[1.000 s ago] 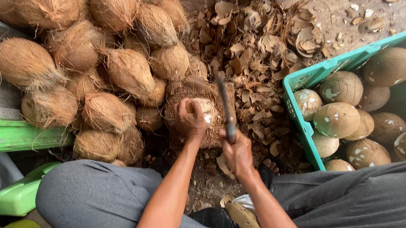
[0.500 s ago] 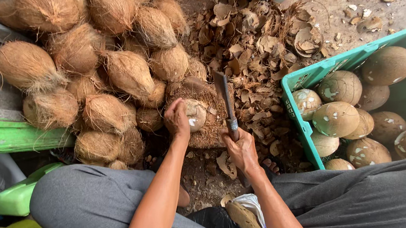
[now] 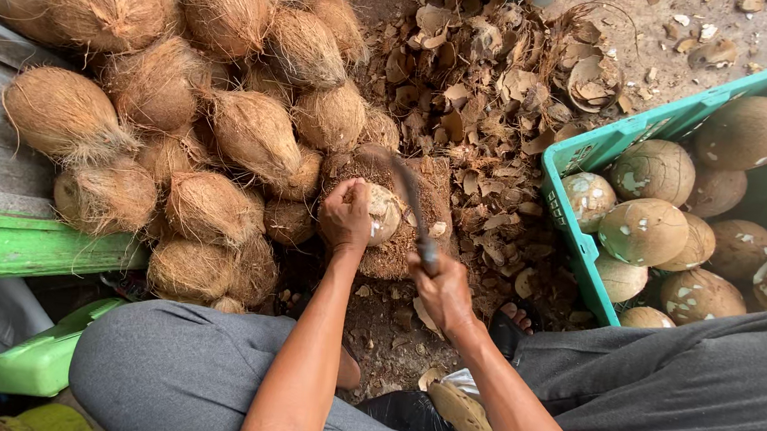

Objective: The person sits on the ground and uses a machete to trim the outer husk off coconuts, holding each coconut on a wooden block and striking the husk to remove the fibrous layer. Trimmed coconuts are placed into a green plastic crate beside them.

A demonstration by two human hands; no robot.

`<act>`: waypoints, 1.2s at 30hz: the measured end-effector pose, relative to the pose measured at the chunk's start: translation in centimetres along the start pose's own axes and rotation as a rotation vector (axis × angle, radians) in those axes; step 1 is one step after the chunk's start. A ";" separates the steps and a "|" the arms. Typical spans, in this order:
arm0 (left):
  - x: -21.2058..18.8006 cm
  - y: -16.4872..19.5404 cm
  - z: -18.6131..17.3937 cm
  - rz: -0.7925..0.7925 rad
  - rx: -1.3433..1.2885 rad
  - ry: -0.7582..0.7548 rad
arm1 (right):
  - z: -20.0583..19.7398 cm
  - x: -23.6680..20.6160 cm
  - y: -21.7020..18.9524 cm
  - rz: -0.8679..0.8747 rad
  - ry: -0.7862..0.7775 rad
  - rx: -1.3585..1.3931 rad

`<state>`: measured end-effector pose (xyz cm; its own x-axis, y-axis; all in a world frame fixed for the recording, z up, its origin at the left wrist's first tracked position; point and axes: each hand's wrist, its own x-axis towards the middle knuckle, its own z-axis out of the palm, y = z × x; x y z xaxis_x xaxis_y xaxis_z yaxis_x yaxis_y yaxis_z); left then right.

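Since half a second ago my blade [image 3: 408, 192] has swung back onto the nut, its tip now lying across the far edge where before it stood off to the right. The half-peeled coconut [image 3: 380, 213] sits on the brown chopping block [image 3: 422, 212], in the middle of the scene, just beyond my knees. My left hand [image 3: 346, 213] wraps tightly over the nut's left side, fingers curled closed around it. My right hand [image 3: 439, 288] is clenched shut on the knife's handle, near the block's near-right corner. To the left, the heap of husked coconuts [image 3: 177, 99] presses right up against the block. On the far side and right lie loose shell scraps [image 3: 501, 95], then the green crate [image 3: 568, 197] of peeled nuts, its near wall close to my right knee. A green board [image 3: 10, 247] edges the near left.
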<state>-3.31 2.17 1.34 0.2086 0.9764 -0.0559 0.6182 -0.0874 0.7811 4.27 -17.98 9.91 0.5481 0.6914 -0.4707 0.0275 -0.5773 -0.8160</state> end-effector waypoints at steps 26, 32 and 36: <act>-0.6 -1.2 1.7 0.255 -0.111 0.155 | 0.2 1.2 1.6 0.271 -0.114 0.039; -0.5 -1.9 1.3 0.078 -0.164 0.067 | -0.7 0.2 0.2 -0.026 0.087 0.064; -0.8 -1.4 0.2 -0.050 -0.107 0.020 | 0.4 -0.1 0.9 -0.140 0.073 0.109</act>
<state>-4.20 1.46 0.21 0.1635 0.9829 -0.0849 0.5429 -0.0178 0.8396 3.95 -18.39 9.08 0.6047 0.7258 -0.3278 0.0191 -0.4247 -0.9051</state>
